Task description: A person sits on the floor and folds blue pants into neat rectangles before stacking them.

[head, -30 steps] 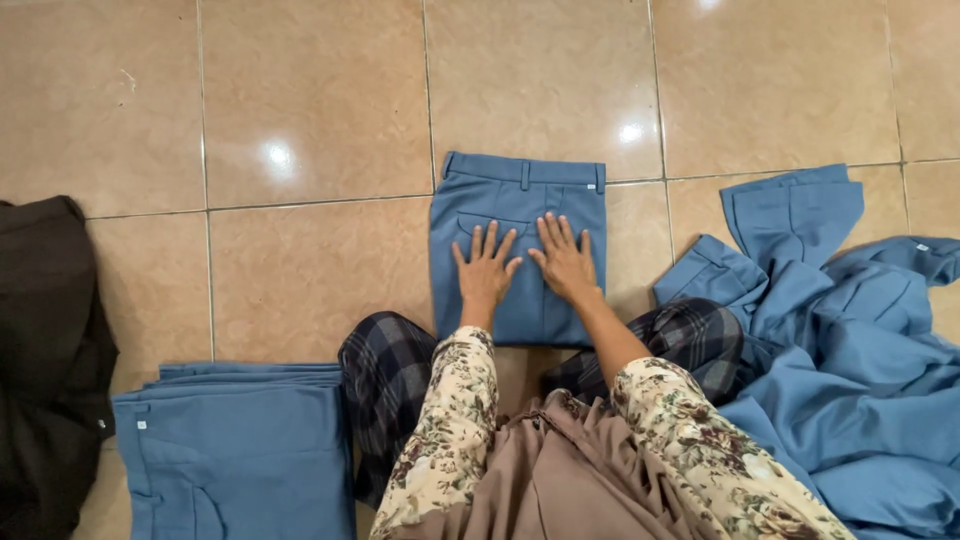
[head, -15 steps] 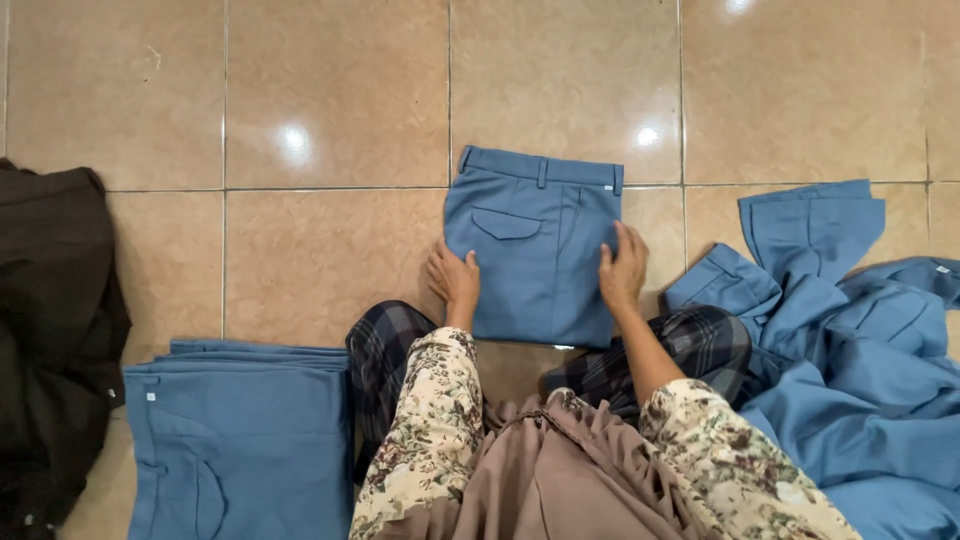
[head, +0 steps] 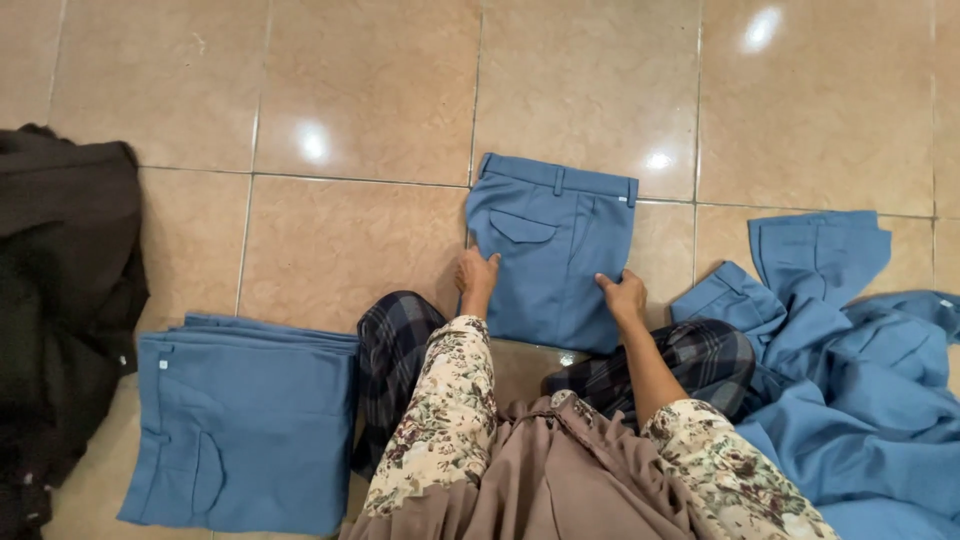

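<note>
A folded pair of blue cotton trousers [head: 555, 250] lies flat on the glossy tan tiled floor [head: 350, 90]. The left hand [head: 477, 277] grips its left edge and the right hand [head: 623, 298] its right edge, hands apart. A stack of folded blue trousers [head: 240, 425] sits at left, a loose heap of blue trousers [head: 850, 380] at right.

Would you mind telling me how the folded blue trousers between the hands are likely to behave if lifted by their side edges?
The folded blue trousers would probably sag in the middle, being soft cloth lying flat. With the left hand and right hand gripping only the sides, the layers may slip apart. On the glossy tile floor they would likely slide easily.
</note>
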